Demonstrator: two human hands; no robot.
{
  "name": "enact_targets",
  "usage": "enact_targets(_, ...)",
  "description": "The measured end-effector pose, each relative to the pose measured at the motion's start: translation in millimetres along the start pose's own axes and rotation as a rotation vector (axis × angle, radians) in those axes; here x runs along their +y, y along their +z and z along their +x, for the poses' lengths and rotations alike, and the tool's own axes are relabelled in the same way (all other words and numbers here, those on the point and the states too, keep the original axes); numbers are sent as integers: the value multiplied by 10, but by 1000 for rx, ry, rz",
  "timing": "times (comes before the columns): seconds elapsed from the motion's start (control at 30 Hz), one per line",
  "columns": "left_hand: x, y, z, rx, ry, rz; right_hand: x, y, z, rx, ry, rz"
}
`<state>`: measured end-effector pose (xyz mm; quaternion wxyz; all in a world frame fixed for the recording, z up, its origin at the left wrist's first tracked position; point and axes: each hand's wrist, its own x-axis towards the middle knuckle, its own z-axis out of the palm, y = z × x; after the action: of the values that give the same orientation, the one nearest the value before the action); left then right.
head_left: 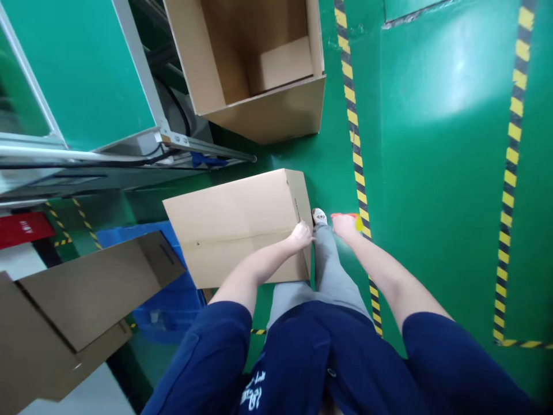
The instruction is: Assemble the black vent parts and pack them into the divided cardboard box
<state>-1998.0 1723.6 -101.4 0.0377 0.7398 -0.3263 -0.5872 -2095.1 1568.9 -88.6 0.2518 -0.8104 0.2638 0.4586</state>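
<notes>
My left hand (pixel 301 235) sits with its fingers curled over the right-hand top edge of the closed box (pixel 233 225), gripping it where the centre seam ends. My right hand (pixel 345 226) hangs just beside it, clear of the box and closed around a small orange and yellow object (pixel 355 219); I cannot tell what that is.

The box stands on the green floor (pixel 432 202) against my left leg, its top face up towards me. Its long axis runs left to right across the view, rising a little to the right, with the short end facing my shoe (pixel 319 216). I judge the flaps folded down and meeting; I see no tape on the seam, so sealing looks not yet done.

Farther out, an open box (pixel 259 109) stands beyond it, flattened cardboard (pixel 86 300) lies at the lower left over a blue crate (pixel 173 305), and a hazard stripe (pixel 356 155) runs past on the right.
</notes>
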Motion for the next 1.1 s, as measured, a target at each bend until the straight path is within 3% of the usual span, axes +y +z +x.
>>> enact_targets(0.1,177,-45,121,74,-55,-63,405,65,-160,79,71,94)
enact_targets(0.23,377,-261,204,177,-25,-255,703,96,-576,353,-22,620)
enact_targets(0.3,444,-399,149,202,41,-442,628,93,-780,471,-106,865)
enact_targets(0.37,454,-550,27,184,117,-777,438,100,-921,548,-137,1004)
enact_targets(0.47,358,-776,-212,102,158,-1261,70,141,-1016,574,-125,1119)
enact_targets(0.53,248,-897,-355,40,118,-1362,-174,160,-1033,582,-114,1168)
enact_targets(0.6,139,-991,-449,19,84,-1369,-412,137,-1037,614,-116,1195)
enact_targets(0.7,31,-1159,-448,183,137,-1220,-756,18,-1032,692,-110,1183)
enact_targets(0.77,1,-1380,-338,308,204,-1100,-955,-52,-1040,734,-65,1157)
enact_targets(0.83,-16,-1731,-147,412,247,-1034,-1103,-31,-1076,745,1,1144)
enact_targets(1.0,-196,-2764,487,731,230,-962,-1254,460,-1258,680,100,1178)
enact_targets(1.1,-403,-3010,767,772,198,-772,-1319,734,-1241,694,97,1195)
